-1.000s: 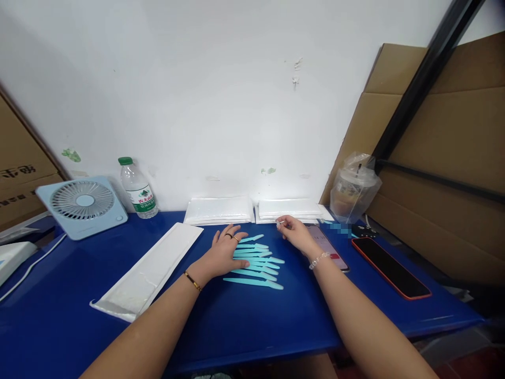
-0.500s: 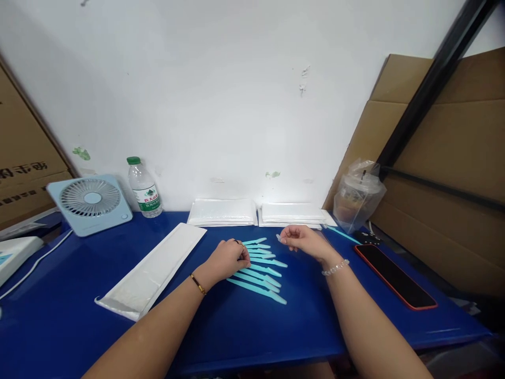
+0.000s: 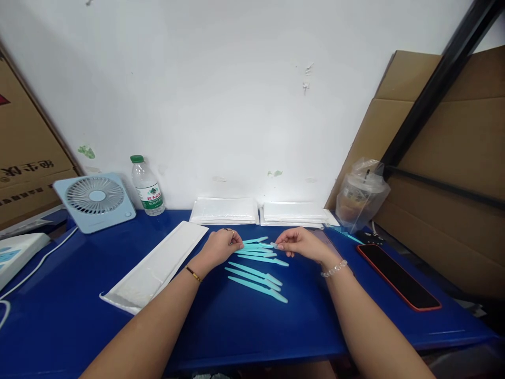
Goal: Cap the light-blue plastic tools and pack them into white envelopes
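Note:
Several turquoise eyebrow razors (image 3: 258, 285) lie in a loose fan on the blue table, handles to the left and blade ends to the right. My left hand (image 3: 221, 248) is closed at the far end of the fan, pinching the handle of one razor (image 3: 255, 246). At that razor's blade end, my right hand (image 3: 303, 245) is closed with thumb and fingertips on a small clear blade cap (image 3: 273, 245). Whether the cap sits on the blade or just touches it, I cannot tell. Several other razors rest below both hands.
A long white packet (image 3: 155, 268) lies left of my left hand. White packets (image 3: 224, 210) are stacked along the wall. A fan (image 3: 97, 202) and a water bottle (image 3: 148, 187) stand at the left. On the right are a phone (image 3: 398, 276) and a bagged drink cup (image 3: 359, 195).
My left hand has moved from the middle of the fan to its far end, leaving a gap between the razors. My right hand has brought the cap left to a razor's blade end.

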Demonstrator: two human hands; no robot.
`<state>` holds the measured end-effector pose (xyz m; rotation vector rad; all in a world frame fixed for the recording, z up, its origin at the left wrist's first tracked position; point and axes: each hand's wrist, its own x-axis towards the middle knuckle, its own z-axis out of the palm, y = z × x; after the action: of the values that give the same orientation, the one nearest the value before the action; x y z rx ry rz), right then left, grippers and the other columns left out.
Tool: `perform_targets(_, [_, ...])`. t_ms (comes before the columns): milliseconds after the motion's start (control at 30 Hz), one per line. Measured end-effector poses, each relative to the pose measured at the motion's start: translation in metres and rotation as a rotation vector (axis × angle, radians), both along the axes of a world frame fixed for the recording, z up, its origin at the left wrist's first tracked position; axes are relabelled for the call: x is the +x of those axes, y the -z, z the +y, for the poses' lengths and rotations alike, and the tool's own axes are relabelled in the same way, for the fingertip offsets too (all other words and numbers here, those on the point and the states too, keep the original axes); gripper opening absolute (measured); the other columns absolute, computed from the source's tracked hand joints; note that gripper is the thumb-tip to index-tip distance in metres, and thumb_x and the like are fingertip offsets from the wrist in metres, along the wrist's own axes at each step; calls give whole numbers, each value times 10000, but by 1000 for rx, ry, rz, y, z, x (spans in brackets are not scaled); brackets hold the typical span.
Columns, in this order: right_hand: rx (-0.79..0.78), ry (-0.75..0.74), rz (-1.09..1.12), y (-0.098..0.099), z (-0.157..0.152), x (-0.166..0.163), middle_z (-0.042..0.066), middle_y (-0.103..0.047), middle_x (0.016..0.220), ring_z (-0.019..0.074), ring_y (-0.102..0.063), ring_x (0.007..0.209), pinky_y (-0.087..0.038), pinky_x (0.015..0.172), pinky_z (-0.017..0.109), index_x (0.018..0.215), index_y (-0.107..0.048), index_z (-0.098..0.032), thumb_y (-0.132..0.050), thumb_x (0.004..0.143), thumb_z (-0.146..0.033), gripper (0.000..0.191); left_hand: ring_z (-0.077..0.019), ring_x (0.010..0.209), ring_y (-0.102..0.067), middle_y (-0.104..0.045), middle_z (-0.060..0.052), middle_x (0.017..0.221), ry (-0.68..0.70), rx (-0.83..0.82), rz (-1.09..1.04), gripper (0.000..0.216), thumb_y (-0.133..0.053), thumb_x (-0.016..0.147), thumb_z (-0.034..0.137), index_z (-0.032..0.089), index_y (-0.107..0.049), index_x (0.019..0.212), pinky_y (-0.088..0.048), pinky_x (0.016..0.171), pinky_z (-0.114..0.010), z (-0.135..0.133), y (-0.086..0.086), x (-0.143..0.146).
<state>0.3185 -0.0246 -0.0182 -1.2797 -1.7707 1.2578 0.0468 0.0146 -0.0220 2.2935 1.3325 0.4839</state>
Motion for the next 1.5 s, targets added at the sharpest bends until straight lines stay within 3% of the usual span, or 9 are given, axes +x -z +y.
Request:
perform_targets(367, [32, -39, -98, 8, -2, -19, 22, -599, 606, 124, -553, 548, -453, 533, 252, 833, -674, -120, -676, 675, -502, 413, -207, 908, -574, -659, -31, 905, 77, 52, 99, 254, -501, 795, 420, 219, -656, 791, -410, 788, -296, -10, -2, 9])
perform_targets(467, [218, -33, -269, 7, -7, -21, 95, -626, 959, 212, -588, 861, -484, 734, 331, 1043, -648, -175, -669, 660, -547, 534, -288, 1186, -424, -532, -87, 1250, 136, 69, 154, 604, -569, 686, 609, 207, -566, 1138, -350, 940, -363, -11, 3, 6])
perform_targets(533, [315, -79, -408, 6, -11, -23, 124, -449, 1308, 296, -415, 1193, -374, 960, 420, 1290, -483, -231, -717, 577, -566, 822, -337, 1300, -267, -331, -135, 1425, 221, 55, 213, 1020, -656, 511, 692, 175, -368, 1342, -271, 1020, -401, -12, 6, 5])
perform_targets(600, [326, -163, -551, 6, -16, -27, 126, -236, 1461, 344, -177, 1336, -198, 1066, 492, 1418, -272, -237, -743, 516, -571, 1072, -348, 1313, -235, -276, -154, 1449, 269, 43, 267, 1147, -691, 447, 694, 176, -284, 1386, -239, 1038, -427, -14, 7, 5])
perform_targets(700, [352, -217, -671, 7, -23, -34, 140, -268, 1432, 344, -223, 1308, -202, 1057, 492, 1422, -250, -198, -727, 565, -512, 1029, -312, 1221, -373, -453, -117, 1316, 256, 57, 294, 851, -676, 585, 611, 223, -406, 1293, -327, 963, -421, -18, 5, 9])
perform_targets(833, [451, -196, -715, 5, -27, -44, 95, -506, 1099, 226, -483, 1007, -413, 871, 347, 1192, -499, -172, -583, 741, -262, 467, -251, 1009, -520, -594, -70, 1052, 290, 106, 336, 346, -596, 767, 407, 212, -548, 1049, -422, 820, -344, -23, 1, 17])
perform_targets(967, [577, -159, -877, 7, -25, -53, 81, -532, 923, 203, -497, 887, -424, 788, 307, 895, -531, -155, -484, 741, -119, 165, -218, 864, -557, -595, -93, 964, 319, 226, 412, 164, -473, 832, 273, 163, -545, 930, -450, 768, -323, -31, 3, 25])
perform_targets(1300, [599, -116, -1030, 5, -28, -68, 78, -627, 938, 204, -603, 774, -414, 663, 286, 1069, -489, -171, -462, 764, -133, 308, -242, 816, -600, -626, -96, 891, 197, 299, 450, 241, -474, 790, 220, 149, -497, 1019, -467, 708, -339, -34, 8, 36])
perform_targets(1500, [642, 123, -360, -6, -24, -56, 83, -518, 1239, 216, -522, 1090, -423, 886, 327, 1284, -381, -237, -464, 868, -388, 450, -253, 791, -639, -652, -73, 853, 89, 223, 374, 214, -461, 832, 346, 203, -512, 982, -464, 663, -319, -31, 4, 34])
